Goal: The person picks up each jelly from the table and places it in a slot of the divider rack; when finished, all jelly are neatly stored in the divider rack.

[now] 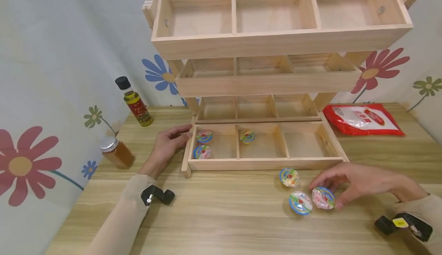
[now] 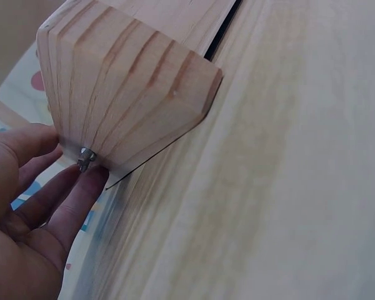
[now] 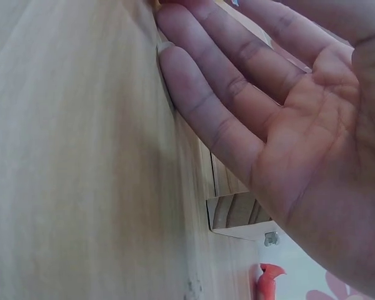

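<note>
My right hand [image 1: 362, 180] pinches a jelly cup [image 1: 323, 198] with a pink and blue lid between thumb and fingers, on the table. Beside it lie another pink-lidded jelly cup [image 1: 300, 203] and a yellow-lidded one [image 1: 289, 177]. In the right wrist view the fingers [image 3: 206, 115] reach down to the tabletop, and the cup is mostly hidden. My left hand [image 1: 167, 145] touches the left side of the wooden rack [image 1: 266, 165]; the left wrist view shows its fingertips beside a bolt [image 2: 85, 157]. The bottom tray's left compartment holds two jelly cups [image 1: 202, 152], its middle one a yellow-lidded cup [image 1: 247, 136].
Left of the rack stand an oil bottle [image 1: 138, 107] and a jar with a silver lid [image 1: 117, 153]. A red and white bag [image 1: 366, 120] lies to the right. Upper tiers [image 1: 276, 44] of the rack overhang the bottom tray.
</note>
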Demonstrator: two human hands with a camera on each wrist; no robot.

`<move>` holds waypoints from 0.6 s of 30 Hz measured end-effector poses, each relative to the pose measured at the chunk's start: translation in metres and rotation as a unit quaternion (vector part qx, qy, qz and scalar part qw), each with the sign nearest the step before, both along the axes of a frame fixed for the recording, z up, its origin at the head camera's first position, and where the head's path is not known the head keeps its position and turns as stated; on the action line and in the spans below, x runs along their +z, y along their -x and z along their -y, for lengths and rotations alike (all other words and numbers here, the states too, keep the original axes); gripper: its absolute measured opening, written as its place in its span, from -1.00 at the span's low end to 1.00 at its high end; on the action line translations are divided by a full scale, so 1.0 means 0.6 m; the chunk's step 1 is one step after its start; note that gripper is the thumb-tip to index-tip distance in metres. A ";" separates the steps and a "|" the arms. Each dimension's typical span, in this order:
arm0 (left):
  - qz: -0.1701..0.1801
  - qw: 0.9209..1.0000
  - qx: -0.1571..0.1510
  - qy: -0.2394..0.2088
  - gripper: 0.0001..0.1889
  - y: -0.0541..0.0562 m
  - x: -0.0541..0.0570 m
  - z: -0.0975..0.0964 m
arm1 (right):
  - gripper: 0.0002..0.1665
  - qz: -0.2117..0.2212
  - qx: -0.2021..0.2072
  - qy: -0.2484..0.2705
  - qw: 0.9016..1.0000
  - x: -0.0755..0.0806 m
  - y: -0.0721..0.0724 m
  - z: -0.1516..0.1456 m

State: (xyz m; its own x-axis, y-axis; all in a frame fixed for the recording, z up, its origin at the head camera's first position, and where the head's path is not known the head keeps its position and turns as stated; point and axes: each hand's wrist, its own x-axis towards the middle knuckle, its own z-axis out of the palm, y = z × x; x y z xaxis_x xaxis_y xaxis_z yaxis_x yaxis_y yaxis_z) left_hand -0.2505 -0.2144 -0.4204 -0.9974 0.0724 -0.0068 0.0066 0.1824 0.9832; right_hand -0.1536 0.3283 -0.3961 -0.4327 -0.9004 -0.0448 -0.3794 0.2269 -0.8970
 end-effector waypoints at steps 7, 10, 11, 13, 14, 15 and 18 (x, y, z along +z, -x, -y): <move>0.001 1.000 0.000 -0.001 -0.55 -0.004 0.003 0.002 | -0.36 -0.007 -0.004 -0.008 1.000 0.005 -0.002 0.008; -0.003 1.000 0.001 -0.001 -0.55 -0.004 0.003 0.003 | -0.38 -0.005 -0.002 -0.005 1.000 0.005 -0.002 0.011; -0.004 1.000 0.001 0.002 -0.55 -0.004 0.003 0.003 | -0.38 -0.005 -0.002 -0.005 1.000 0.005 -0.002 0.011; -0.004 1.000 0.002 0.005 -0.55 -0.005 0.003 0.002 | -0.39 -0.002 -0.003 -0.003 1.000 0.004 -0.003 0.011; -0.005 1.000 0.002 0.006 -0.55 -0.005 0.003 0.002 | -0.39 -0.003 -0.003 -0.001 1.000 0.004 -0.003 0.011; -0.005 1.000 0.002 0.007 -0.54 -0.005 0.003 0.001 | -0.39 -0.002 -0.004 0.001 1.000 0.004 -0.003 0.011; -0.008 1.000 0.002 0.010 -0.54 -0.004 0.003 0.001 | -0.39 0.002 -0.005 0.009 1.000 0.003 -0.003 0.010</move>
State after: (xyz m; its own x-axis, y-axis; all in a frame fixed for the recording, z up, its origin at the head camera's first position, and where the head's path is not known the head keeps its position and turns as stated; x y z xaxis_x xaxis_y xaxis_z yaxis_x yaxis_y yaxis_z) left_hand -0.2481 -0.2149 -0.4184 -0.9976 0.0687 0.0075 0.0213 0.2022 0.9791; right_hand -0.1517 0.3221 -0.3943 -0.4414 -0.8968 -0.0313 -0.3732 0.2152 -0.9025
